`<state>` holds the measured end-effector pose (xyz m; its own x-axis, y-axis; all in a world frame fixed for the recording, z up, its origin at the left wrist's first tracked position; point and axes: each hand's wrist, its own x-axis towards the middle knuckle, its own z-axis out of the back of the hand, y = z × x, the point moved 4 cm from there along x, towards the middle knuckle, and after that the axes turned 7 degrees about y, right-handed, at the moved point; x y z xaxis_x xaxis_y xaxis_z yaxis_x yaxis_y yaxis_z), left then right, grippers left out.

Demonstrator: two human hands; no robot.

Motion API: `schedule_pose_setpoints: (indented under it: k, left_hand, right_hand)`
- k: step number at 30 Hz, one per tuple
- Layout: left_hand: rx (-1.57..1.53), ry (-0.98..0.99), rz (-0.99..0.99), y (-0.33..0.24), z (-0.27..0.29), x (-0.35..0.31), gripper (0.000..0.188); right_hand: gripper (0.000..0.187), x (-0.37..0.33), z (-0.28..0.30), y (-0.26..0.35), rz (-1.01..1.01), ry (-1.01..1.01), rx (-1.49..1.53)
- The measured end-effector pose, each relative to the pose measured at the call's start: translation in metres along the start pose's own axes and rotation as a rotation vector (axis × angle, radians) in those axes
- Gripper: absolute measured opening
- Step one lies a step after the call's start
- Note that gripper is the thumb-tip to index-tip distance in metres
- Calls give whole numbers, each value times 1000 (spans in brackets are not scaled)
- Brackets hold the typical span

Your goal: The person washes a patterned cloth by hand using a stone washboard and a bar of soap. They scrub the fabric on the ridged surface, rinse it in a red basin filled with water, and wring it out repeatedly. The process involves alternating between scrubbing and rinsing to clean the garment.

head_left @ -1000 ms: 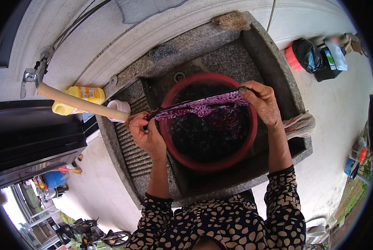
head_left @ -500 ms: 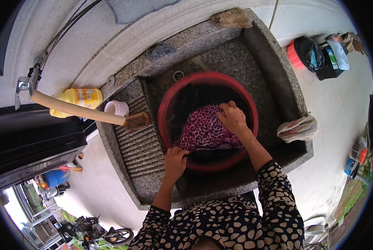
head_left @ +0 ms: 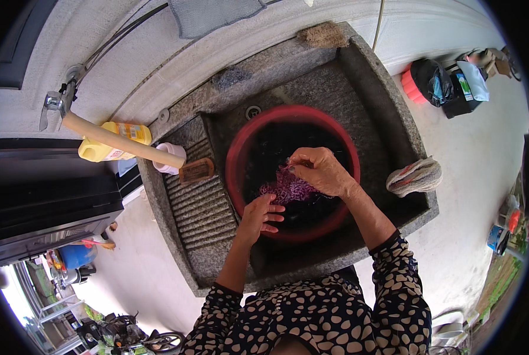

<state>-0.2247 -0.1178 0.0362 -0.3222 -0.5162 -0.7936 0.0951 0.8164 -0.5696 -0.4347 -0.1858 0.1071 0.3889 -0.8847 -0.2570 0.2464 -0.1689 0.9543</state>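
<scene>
In the red basin (head_left: 234, 160), a pink and black leopard-print cloth (head_left: 294, 190) lies bunched, partly sunk in dark water. My right hand (head_left: 321, 171) is over it with fingers curled together, pinching the cloth's upper edge. At the basin's near left side, my left hand (head_left: 258, 218) has its fingers spread beside the cloth and grips nothing. Much of the cloth is hidden by the water and my right hand.
The basin stands in a stone sink (head_left: 389, 112) with a ribbed washboard (head_left: 196, 210) at left. A wooden brush (head_left: 196, 171), pink cup (head_left: 168, 155), yellow bottle (head_left: 116, 142) and tap hose (head_left: 122, 139) are there. A rag (head_left: 415, 176) hangs over the right rim.
The cloth, spread wide between both hands before, is now bunched smaller and lower in the water. My left hand has let go of its edge and opened; my right hand has shifted slightly left.
</scene>
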Motion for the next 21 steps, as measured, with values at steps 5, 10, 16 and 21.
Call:
schedule_pose_setpoints:
  k: [5,10,16,21]
  left_hand:
    - [-656,400,-105,-35,-52,1,64]
    - [-676,419,-93,-44,-36,1,27]
    - [-916,295,-276,-17,-24,6,23]
    - [-916,382,-377,-41,-41,-25,34]
  right_hand:
    - [5,-51,-41,74,498,127,60]
    - [6,-68,-87,83,620,262,206]
    - [8,-15,-2,22,472,-463,471]
    - [6,9,-49,-60,55,-240,1144]
